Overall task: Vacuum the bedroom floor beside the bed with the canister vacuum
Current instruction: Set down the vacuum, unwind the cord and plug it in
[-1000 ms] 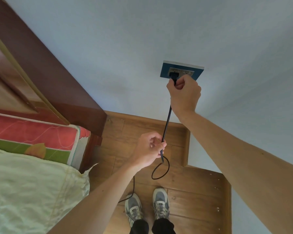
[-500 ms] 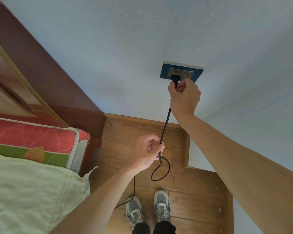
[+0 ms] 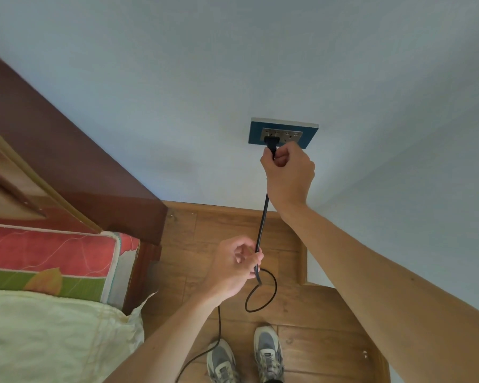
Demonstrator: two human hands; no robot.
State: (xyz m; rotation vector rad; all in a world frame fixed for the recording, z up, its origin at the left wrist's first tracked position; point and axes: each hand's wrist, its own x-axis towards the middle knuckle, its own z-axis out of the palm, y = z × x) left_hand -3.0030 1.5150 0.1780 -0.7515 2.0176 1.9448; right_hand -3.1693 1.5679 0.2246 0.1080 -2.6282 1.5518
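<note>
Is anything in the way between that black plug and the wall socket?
Nothing visible. The plug sits right at the socket, gripped by the right hand; the left hand holds the cord lower down.
</note>
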